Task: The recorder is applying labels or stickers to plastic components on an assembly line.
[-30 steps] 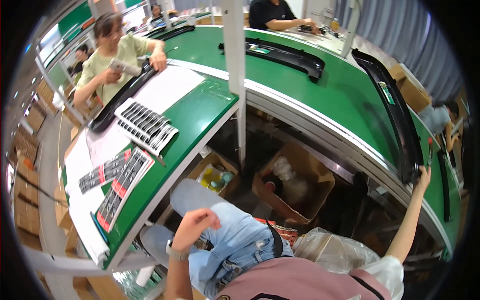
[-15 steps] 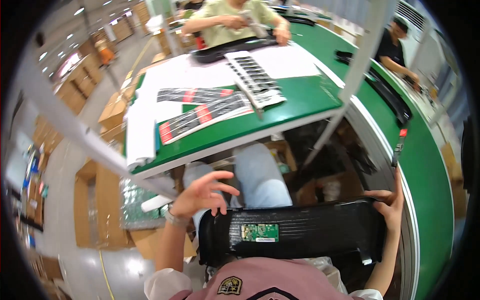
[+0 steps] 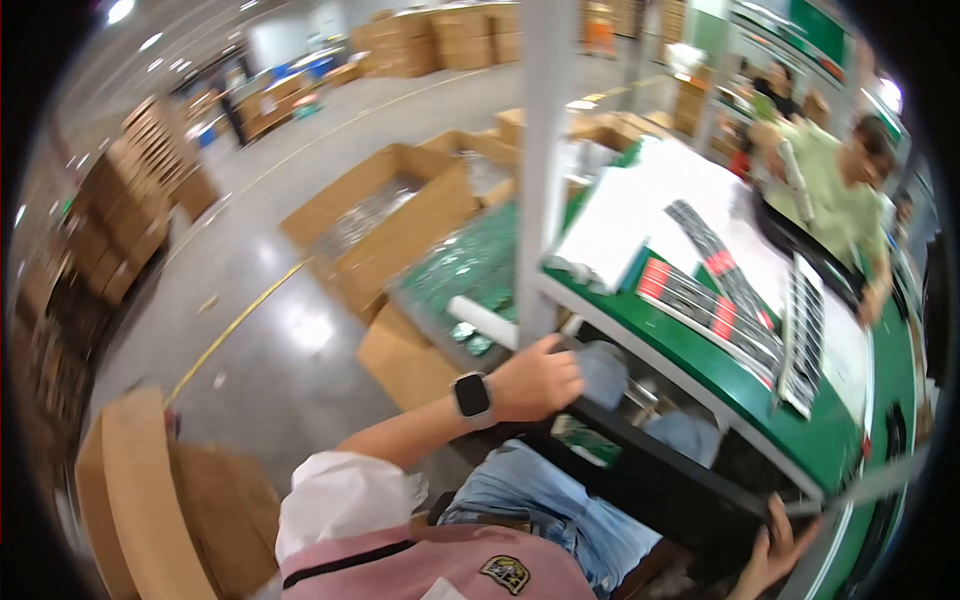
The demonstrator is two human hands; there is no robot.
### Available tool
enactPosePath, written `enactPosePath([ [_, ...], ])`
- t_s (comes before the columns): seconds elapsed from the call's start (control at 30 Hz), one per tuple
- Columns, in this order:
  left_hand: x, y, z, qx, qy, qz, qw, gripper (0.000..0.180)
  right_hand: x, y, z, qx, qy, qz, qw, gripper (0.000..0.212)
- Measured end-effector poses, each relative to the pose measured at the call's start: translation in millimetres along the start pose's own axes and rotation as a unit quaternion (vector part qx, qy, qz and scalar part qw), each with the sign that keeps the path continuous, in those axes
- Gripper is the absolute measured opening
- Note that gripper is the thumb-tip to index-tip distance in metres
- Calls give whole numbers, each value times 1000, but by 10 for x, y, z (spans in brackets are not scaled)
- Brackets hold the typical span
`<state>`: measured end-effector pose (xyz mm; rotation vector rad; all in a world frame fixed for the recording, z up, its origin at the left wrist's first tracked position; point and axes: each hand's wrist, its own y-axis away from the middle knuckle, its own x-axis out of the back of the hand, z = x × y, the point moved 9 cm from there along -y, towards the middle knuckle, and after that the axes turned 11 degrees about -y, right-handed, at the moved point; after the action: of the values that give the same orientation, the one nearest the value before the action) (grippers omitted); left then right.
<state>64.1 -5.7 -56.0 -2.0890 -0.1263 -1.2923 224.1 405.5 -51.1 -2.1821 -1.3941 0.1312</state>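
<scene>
- Two bare hands grip one long black panel [image 3: 650,475], seen from the head camera looking down over a pink top and blue jeans.
- The left hand [image 3: 535,380], with a smartwatch [image 3: 472,396] on its wrist, is clenched over the panel's upper-left end, just below the edge of the green table [image 3: 800,430].
- The right hand [image 3: 775,550] grasps the panel's far end at the lower right, fingers curled around its edge.
- The panel lies across the person's lap, its long axis running from upper left down to lower right, one hand at each end, so neither is nearer to it. A small green label [image 3: 585,440] sits close to the left hand.
- On the table lie white sheets [image 3: 620,225] and black strips with red bands [image 3: 715,315]. A white post [image 3: 540,160] rises at its near corner.
- Across the table another person in a light green shirt [image 3: 840,205] works on something of their own.
- Open cardboard boxes [image 3: 400,210] stand on the grey floor to the left.
- Half a second earlier the panel lay level across the picture with the left hand open above it; now it slants, and that hand has closed on it. The view has also swung leftward toward the floor.
</scene>
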Motion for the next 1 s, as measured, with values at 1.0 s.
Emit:
enactPosePath([
  [1.0, -285, 319, -151, 283, 398, -11, 872, 26, -2461, -105, -231, -162, -258, -163, 938, 19],
])
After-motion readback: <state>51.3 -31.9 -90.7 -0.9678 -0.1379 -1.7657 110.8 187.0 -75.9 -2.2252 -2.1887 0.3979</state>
